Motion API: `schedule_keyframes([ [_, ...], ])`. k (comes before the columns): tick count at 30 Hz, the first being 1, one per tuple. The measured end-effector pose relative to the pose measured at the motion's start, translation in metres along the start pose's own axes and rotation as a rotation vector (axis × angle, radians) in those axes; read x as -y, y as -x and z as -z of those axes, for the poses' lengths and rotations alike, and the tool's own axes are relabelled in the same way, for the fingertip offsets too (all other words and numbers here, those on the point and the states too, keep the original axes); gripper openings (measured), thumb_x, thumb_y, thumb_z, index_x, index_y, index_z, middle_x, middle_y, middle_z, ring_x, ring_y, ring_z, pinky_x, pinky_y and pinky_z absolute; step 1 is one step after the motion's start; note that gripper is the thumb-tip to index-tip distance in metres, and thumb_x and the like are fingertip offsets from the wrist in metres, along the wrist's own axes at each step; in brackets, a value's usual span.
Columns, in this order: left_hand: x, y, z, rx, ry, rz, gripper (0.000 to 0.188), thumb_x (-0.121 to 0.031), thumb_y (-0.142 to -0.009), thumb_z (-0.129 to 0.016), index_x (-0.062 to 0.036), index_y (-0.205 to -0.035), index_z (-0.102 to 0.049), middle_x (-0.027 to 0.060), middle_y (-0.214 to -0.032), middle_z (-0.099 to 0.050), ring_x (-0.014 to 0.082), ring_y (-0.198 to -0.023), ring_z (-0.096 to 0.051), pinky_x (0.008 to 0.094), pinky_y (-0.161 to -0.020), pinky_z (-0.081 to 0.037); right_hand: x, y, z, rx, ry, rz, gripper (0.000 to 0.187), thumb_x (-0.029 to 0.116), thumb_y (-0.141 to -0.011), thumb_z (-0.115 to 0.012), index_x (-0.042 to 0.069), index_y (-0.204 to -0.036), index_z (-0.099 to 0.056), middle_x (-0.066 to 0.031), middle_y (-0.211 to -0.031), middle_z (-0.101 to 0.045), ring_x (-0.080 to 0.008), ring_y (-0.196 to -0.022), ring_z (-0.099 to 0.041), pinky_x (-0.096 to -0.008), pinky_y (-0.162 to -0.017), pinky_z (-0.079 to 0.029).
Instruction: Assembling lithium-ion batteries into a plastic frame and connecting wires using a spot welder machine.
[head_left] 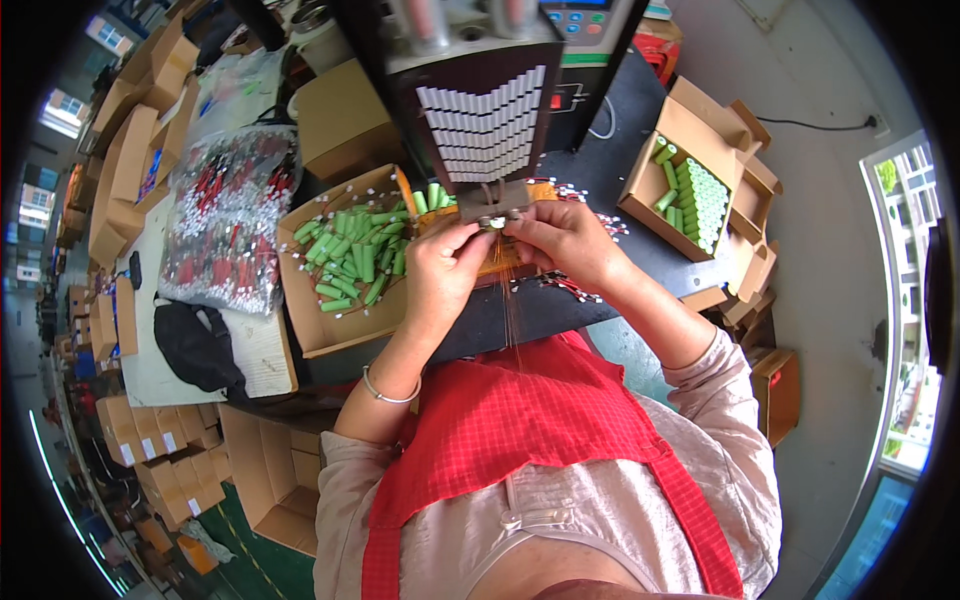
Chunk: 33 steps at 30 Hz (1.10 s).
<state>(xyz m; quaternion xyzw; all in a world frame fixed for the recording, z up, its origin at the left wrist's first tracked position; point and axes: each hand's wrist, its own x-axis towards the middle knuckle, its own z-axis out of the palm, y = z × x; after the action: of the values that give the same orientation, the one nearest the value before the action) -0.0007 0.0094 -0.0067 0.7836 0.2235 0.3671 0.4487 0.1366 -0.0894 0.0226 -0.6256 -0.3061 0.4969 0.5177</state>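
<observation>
At the front of a dark spot-welding machine (480,120), my two hands meet just below its electrodes. Between the fingertips is a small green cylindrical battery cell (497,223), its pale end showing and the rest mostly covered. My left hand (443,272) pinches it from the left, thumb against forefinger. From the other side, my right hand (568,240) closes its fingers on it. Thin orange sparks (508,290) spray downward from that spot toward the red checked apron (530,410). Whether a wire lead is also in the fingers cannot be made out.
Loose green cells (350,250) lie in an open cardboard box (318,338) at left. Another box (640,190) at right holds cells stacked in rows. Short wire leads (572,288) lie around the machine. Bagged leads (225,220) and a black cloth item (198,348) are farther left.
</observation>
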Motion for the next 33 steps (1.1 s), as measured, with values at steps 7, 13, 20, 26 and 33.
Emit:
schedule_keyframes([
  [7,0.012,0.0,0.003,0.004,0.078,0.074,0.016,-0.002,-0.074,-0.067,0.0008,-0.09,-0.065,0.0076,-0.076,-0.063,0.0106,-0.068,-0.057,0.0229,-0.063,-0.045,0.005,0.006,0.011,0.012,-0.094,0.015,0.027,0.025,-0.09,-0.051,0.001,-0.083,-0.061,-0.0016,-0.067,-0.06,-0.006,-0.053,-0.051,-0.0212,-0.048,-0.042],
  [13,0.041,0.007,0.052,-0.296,0.153,0.198,0.03,0.002,-0.079,-0.062,0.0034,-0.109,-0.058,0.0049,-0.095,-0.062,0.0078,-0.08,-0.055,0.0215,-0.073,-0.045,-0.047,0.005,0.091,-0.281,1.026,0.531,0.029,0.018,-0.072,-0.065,0.005,-0.097,-0.061,-0.0152,-0.103,-0.058,-0.0295,-0.103,-0.051,-0.0398,-0.09,-0.039],
  [20,0.053,0.018,0.046,-0.296,0.144,0.234,0.029,0.002,-0.08,-0.061,0.0036,-0.109,-0.058,0.0033,-0.092,-0.061,0.0062,-0.079,-0.054,0.0197,-0.072,-0.044,-0.093,0.022,0.063,-0.38,1.203,0.609,0.036,0.026,-0.071,-0.064,0.012,-0.104,-0.06,-0.0103,-0.117,-0.05,-0.0263,-0.108,-0.046,-0.0411,-0.09,-0.036],
  [26,0.086,0.019,0.08,-0.248,-0.014,0.322,0.032,0.002,-0.079,-0.06,0.0,-0.111,-0.058,0.0041,-0.093,-0.06,0.0078,-0.077,-0.054,0.0202,-0.067,-0.045,-0.086,0.046,0.078,-0.376,1.251,0.441,0.039,0.024,-0.072,-0.067,0.01,-0.108,-0.058,-0.0135,-0.122,-0.047,-0.0305,-0.113,-0.044,-0.0432,-0.093,-0.036],
  [33,0.075,0.016,0.084,-0.26,-0.364,0.153,0.033,-0.008,-0.08,-0.061,-0.0035,-0.113,-0.056,0.0089,-0.121,-0.048,0.0181,-0.101,-0.05,0.0297,-0.079,-0.043,-0.043,0.018,0.169,-0.741,1.292,0.661,0.017,0.006,-0.075,-0.058,0.004,-0.092,-0.056,-0.0139,-0.099,-0.054,-0.0302,-0.091,-0.053,-0.0397,-0.076,-0.046],
])
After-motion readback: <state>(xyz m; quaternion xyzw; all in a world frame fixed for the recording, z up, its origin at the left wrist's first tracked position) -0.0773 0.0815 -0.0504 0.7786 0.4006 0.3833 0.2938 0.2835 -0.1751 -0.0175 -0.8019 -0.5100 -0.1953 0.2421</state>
